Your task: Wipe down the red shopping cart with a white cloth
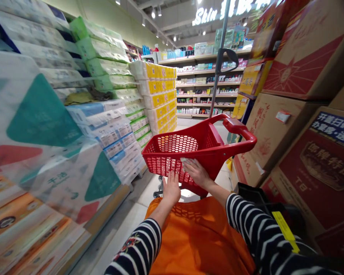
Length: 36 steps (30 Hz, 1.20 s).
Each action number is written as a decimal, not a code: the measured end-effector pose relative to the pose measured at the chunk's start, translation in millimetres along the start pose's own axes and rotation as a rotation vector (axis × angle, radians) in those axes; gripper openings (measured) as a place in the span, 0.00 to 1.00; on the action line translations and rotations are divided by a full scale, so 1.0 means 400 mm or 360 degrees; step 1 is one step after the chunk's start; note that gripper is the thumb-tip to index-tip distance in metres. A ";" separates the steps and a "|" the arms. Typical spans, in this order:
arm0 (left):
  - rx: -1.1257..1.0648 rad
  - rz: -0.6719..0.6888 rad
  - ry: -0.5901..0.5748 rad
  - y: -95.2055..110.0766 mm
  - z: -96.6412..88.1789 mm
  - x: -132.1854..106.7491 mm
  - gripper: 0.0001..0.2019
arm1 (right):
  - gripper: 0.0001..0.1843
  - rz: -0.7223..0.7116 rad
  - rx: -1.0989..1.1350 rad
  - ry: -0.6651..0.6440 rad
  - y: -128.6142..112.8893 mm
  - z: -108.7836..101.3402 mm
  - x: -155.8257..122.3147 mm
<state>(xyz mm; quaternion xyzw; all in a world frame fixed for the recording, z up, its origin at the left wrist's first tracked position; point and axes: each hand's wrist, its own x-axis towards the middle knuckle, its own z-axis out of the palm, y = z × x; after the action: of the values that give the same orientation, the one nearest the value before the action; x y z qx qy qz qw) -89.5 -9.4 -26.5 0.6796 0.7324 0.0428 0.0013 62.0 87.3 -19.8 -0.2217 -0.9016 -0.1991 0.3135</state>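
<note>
Well, I had my left hand (171,188) and right hand (195,172) resting open on the near side of the red plastic wheeled shopping basket (209,143), just apart, neither clamped. It stood ahead of me, between stacked toilet-roll packs (157,97) and cardboard cartons (275,141).

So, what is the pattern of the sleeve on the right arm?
The sleeve has dark and white stripes, best seen in the head view.
</note>
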 end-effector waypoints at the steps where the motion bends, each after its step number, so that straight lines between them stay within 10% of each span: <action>1: -0.0003 -0.0007 -0.0028 -0.006 0.004 -0.003 0.32 | 0.19 -0.0035 0.0010 -0.0071 -0.014 0.027 -0.033; 7: -0.0033 -0.0046 -0.0084 -0.045 0.010 -0.007 0.31 | 0.13 -0.0161 0.0039 -0.0200 -0.067 0.104 -0.133; 16: -0.0045 -0.0245 -0.0061 -0.106 -0.008 0.037 0.33 | 0.20 -0.0134 0.0088 -0.0035 -0.056 0.073 0.160; 25: -0.0055 -0.0288 -0.0082 -0.181 0.042 0.008 0.32 | 0.16 -0.0258 0.0096 -0.0204 -0.137 0.222 -0.006; 32: 0.0010 -0.0364 -0.0011 -0.233 0.006 0.057 0.34 | 0.21 -0.0238 0.0109 -0.0050 -0.135 0.166 0.255; 36: 0.0017 -0.0417 -0.0027 -0.253 0.001 0.053 0.35 | 0.20 -0.0285 0.0101 -0.0117 -0.153 0.217 0.290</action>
<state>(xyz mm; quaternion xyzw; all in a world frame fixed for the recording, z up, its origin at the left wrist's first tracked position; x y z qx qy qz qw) -191.9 4.5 -32.3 0.5784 0.8150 0.0325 0.0095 -93.2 112.0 -20.2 -0.1372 -0.9346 -0.1894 0.2679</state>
